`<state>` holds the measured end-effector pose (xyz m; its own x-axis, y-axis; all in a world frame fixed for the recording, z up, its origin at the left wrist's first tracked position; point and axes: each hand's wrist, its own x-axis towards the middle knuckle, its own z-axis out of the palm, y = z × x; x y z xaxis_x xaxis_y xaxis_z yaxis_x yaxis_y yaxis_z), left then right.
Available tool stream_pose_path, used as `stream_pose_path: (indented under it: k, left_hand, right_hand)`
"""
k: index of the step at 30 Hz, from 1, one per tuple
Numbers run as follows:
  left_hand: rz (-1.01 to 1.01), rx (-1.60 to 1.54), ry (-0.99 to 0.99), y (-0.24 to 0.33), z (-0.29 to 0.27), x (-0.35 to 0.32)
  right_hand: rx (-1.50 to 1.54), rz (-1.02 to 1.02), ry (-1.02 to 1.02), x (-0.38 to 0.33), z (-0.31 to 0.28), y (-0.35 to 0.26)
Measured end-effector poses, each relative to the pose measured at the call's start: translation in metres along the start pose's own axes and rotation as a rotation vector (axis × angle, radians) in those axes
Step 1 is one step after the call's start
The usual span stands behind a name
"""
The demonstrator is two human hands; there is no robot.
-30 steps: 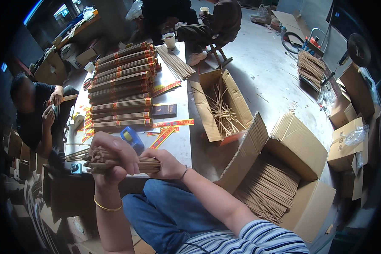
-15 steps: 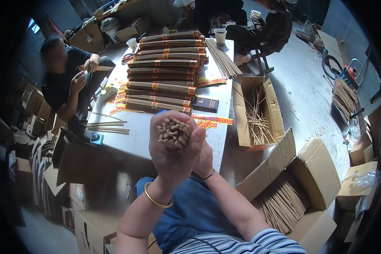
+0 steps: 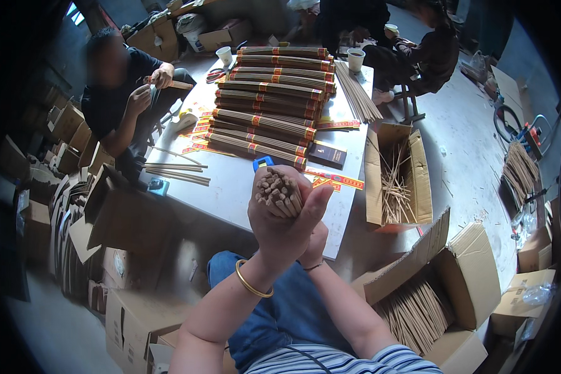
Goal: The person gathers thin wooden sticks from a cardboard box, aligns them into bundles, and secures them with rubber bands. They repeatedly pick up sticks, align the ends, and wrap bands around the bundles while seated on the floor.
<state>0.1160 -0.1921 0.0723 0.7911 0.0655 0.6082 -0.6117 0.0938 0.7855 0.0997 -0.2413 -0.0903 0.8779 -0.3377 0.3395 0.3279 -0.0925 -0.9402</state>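
My left hand (image 3: pixel 273 234) is wrapped round a bundle of brown incense sticks (image 3: pixel 277 194), its thumb lying along the right side. The stick ends point up toward me in a rough, uneven cluster. Just behind and below, my right hand (image 3: pixel 315 244) is closed round the lower part of the same bundle, its fingers largely hidden by the left hand. Both hands are above the near edge of the white table (image 3: pixel 230 209). Beyond them lie stacked, banded incense bundles (image 3: pixel 265 109) with red and yellow wrappers.
Loose sticks (image 3: pixel 177 176), paper strips (image 3: pixel 343 181), a dark box (image 3: pixel 327 154), a blue object (image 3: pixel 263 163) and cups (image 3: pixel 355 59) are on the table. Open cartons of sticks (image 3: pixel 397 181) (image 3: pixel 417 311) stand at the right. A co-worker (image 3: pixel 115 93) at the left holds sticks; others sit behind.
The view has shifted, so the table and other things appear farther right. My hands also appear farther right and still hold the bundle; more of the blue object shows beyond it.
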Motion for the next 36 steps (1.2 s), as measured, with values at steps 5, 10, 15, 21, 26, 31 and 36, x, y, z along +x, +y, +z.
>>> stream_pose_path:
  k: [5, 10, 15, 21, 26, 31, 36]
  left_hand:
    - [-0.227, -0.179, 0.038, -0.001, -0.023, 0.010]
    - [-0.560, -0.597, 0.078, 0.012, -0.061, -0.014]
    - [-0.661, -1.418, 0.028, 0.010, -0.071, -0.049]
    - [-0.673, -0.627, 0.164, 0.036, -0.076, -0.061]
    - [-0.488, -0.456, 0.400, 0.050, -0.073, -0.079]
    - [-0.519, -0.535, 0.393, 0.070, -0.078, -0.091]
    - [-0.532, -1.065, 0.111, 0.067, -0.107, -0.101]
  right_hand:
    - [-0.092, 0.090, -0.283, 0.012, -0.013, -0.048]
    - [0.345, 0.680, -0.925, -0.004, -0.039, -0.134]
    - [1.252, 1.175, -1.104, -0.039, -0.054, -0.128]
    - [0.157, 0.622, -0.880, -0.067, -0.048, -0.135]
    - [-0.437, 0.106, -0.630, -0.088, -0.041, -0.138]
    - [-0.339, 0.105, -0.763, -0.082, -0.036, -0.162]
    - [0.482, 0.893, -1.157, -0.076, -0.043, -0.179]
